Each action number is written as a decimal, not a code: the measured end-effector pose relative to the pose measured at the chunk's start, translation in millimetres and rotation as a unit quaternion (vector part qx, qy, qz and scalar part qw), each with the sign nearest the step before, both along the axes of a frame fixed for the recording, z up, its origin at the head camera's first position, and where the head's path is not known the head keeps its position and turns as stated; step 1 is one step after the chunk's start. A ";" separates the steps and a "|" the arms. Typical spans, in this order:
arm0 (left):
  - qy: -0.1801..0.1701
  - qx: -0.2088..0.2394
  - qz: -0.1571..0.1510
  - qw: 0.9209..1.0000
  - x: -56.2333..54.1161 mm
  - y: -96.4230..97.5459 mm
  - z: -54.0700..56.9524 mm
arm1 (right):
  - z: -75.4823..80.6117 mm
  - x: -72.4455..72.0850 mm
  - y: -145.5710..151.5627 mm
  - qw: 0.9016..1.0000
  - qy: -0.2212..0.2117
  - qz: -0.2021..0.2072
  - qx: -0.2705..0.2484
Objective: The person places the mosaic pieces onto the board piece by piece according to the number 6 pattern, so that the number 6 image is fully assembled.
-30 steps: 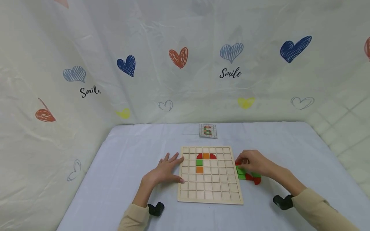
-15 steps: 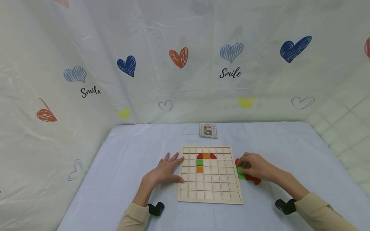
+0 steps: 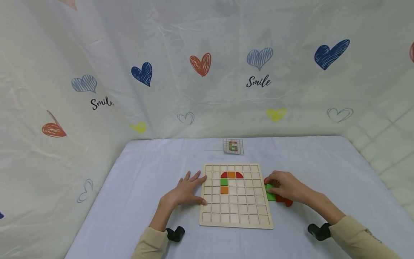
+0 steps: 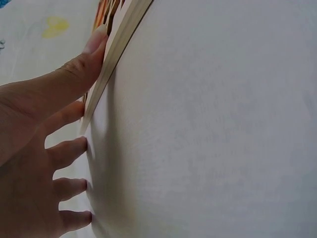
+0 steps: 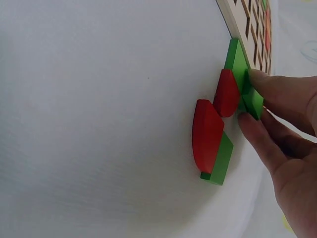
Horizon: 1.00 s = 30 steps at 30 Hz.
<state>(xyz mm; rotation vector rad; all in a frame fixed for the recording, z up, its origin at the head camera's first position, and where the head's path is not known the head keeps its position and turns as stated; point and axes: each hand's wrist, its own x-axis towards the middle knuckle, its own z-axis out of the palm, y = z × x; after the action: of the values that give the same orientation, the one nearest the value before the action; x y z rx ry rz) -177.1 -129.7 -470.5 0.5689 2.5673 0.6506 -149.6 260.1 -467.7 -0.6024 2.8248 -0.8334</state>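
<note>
A wooden grid board [image 3: 236,219] lies flat on the table, with red, orange and green tiles set in some of its upper squares. Fingers spread, my left hand [image 3: 185,192] rests at the board's left edge; its thumb and a fingertip touch the rim. Close to the right edge, my right hand [image 3: 286,185] pinches a green tile [image 5: 254,101] between thumb and finger, low over the loose pieces. Beside it lie another green tile [image 5: 237,57], red rounded pieces [image 5: 207,136] and a green tile [image 5: 223,158] partly under red. The head view hides some pieces behind that hand.
A small printed card [image 3: 233,146] showing a coloured grid pattern lies beyond the board. White cloth covers the table [image 3: 155,162], and a curtain [image 3: 226,100] with printed hearts hangs behind its far edge.
Over the loose pieces, my right hand has shifted slightly toward the near right, covering the right-hand green piece in the head view. The left hand stays at the board's edge.
</note>
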 end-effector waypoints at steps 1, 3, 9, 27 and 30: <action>0.001 0.001 0.000 1.000 0.2 0.1 0.1 | -0.6 -0.1 -0.2 1.000 0.003 0.000 -0.001; 0.002 0.000 0.000 1.000 0.4 0.1 0.1 | -1.9 -0.5 -0.5 1.000 0.013 0.000 -0.004; 0.004 -0.004 0.000 1.000 0.4 0.3 0.5 | -3.7 -1.8 1.2 0.999 0.034 -0.006 -0.005; -0.003 -0.002 0.002 1.000 -0.1 -0.1 -0.4 | 0.7 -0.6 3.2 0.999 0.005 -0.035 -0.022; -0.004 -0.004 0.002 1.000 -0.2 0.7 0.5 | 2.3 -0.5 0.9 0.999 0.005 -0.038 -0.033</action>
<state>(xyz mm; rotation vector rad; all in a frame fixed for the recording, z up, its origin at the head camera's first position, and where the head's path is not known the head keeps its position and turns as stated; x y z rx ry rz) -177.2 -129.0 -470.0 0.5573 2.5640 0.6431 -150.2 261.0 -465.4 -0.5112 2.8562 -0.9423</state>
